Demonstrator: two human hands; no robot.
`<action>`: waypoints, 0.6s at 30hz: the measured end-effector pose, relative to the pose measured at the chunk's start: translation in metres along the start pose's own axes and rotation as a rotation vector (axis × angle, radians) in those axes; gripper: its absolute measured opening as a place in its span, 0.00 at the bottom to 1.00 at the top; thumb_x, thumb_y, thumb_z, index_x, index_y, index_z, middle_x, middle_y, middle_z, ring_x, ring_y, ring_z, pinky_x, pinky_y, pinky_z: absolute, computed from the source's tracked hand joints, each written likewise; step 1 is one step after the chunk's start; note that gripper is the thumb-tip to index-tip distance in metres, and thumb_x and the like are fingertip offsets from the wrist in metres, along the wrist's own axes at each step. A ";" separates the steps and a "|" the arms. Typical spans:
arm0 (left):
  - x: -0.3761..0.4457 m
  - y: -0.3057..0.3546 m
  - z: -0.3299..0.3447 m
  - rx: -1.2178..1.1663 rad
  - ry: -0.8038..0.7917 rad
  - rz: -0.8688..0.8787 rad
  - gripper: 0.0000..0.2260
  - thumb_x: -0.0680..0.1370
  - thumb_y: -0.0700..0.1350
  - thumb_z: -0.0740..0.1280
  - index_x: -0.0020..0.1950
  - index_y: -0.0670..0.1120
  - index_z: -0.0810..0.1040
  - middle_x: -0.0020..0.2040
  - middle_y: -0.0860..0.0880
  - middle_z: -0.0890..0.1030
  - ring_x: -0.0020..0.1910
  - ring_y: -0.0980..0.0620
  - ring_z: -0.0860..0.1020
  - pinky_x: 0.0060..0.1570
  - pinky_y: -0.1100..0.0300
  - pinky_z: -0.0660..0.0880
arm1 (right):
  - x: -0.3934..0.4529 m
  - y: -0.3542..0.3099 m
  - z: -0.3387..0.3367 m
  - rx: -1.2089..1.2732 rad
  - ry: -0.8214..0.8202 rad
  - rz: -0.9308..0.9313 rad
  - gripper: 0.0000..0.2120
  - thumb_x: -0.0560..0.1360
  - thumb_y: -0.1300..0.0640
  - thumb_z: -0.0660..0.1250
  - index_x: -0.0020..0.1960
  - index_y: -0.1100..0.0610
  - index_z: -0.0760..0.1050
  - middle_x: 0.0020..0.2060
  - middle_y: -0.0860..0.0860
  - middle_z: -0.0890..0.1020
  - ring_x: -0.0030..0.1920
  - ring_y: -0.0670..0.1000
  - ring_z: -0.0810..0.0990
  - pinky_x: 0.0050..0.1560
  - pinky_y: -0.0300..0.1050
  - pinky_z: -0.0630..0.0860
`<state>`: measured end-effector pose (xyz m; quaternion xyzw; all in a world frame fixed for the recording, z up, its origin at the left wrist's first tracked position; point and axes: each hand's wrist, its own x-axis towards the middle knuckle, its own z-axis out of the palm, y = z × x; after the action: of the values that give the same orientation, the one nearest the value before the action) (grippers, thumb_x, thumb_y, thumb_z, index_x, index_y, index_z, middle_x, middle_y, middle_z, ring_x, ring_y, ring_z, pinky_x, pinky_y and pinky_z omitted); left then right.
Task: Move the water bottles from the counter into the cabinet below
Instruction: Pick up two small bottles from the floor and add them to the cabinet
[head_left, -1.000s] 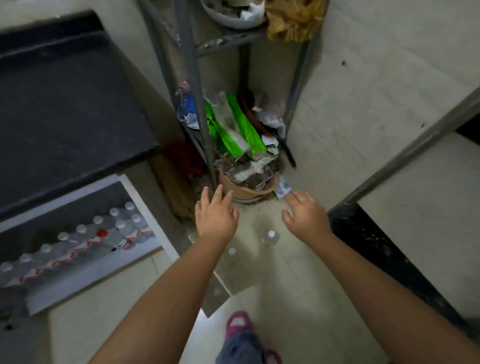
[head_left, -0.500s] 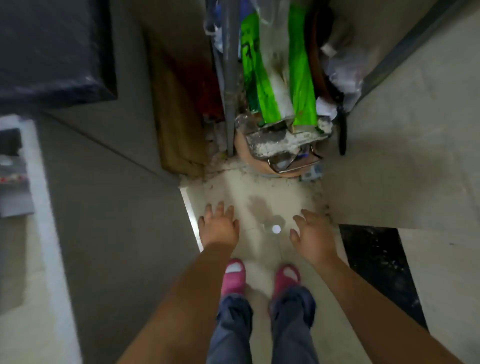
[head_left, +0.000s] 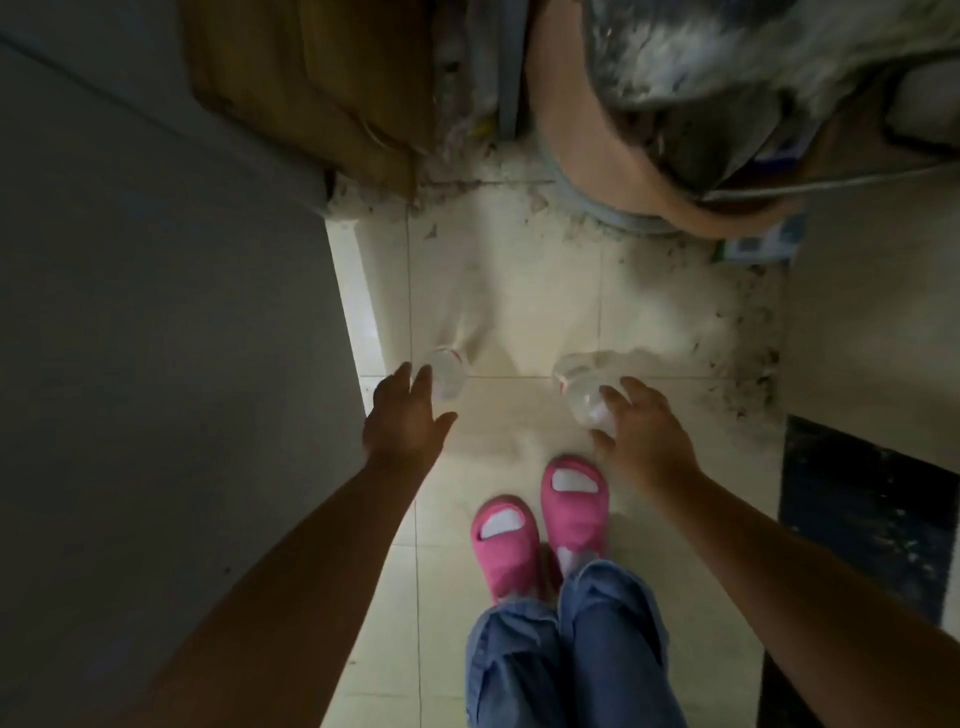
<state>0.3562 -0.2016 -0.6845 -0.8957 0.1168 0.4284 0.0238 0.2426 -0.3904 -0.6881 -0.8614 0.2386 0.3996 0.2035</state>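
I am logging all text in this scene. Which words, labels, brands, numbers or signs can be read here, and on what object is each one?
No text can be read in this picture.
Bottle by the left hand: only a red band at its edge, no letters legible.
Bottle at the right hand: a small red mark, blurred.
Blue and white packet on the floor under the tan basin: printed, but too blurred to read.

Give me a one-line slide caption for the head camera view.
Left hand and right hand each reach a clear bottle on the tiled floor, above pink slippers.
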 end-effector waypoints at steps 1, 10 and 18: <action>0.009 0.000 0.010 -0.023 0.008 -0.009 0.28 0.79 0.49 0.62 0.76 0.44 0.56 0.76 0.44 0.60 0.75 0.45 0.60 0.71 0.52 0.63 | 0.009 0.005 0.009 0.013 0.024 -0.012 0.26 0.79 0.53 0.59 0.74 0.58 0.58 0.74 0.57 0.62 0.73 0.57 0.60 0.71 0.47 0.64; 0.031 0.008 0.029 0.005 0.141 0.007 0.17 0.79 0.42 0.62 0.66 0.37 0.70 0.65 0.38 0.72 0.66 0.40 0.68 0.62 0.50 0.71 | 0.029 0.011 0.042 -0.055 0.310 -0.165 0.20 0.50 0.70 0.81 0.40 0.70 0.80 0.33 0.66 0.81 0.31 0.63 0.81 0.27 0.48 0.81; -0.035 -0.003 0.038 -0.056 0.131 0.127 0.16 0.54 0.30 0.78 0.39 0.34 0.81 0.39 0.35 0.82 0.39 0.35 0.81 0.31 0.52 0.81 | -0.033 0.011 0.032 -0.149 0.270 -0.215 0.21 0.43 0.70 0.81 0.35 0.67 0.80 0.30 0.63 0.80 0.28 0.61 0.81 0.20 0.41 0.76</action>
<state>0.3071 -0.1862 -0.6818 -0.9129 0.1628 0.3726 -0.0363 0.1985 -0.3738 -0.6830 -0.9403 0.1404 0.2730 0.1469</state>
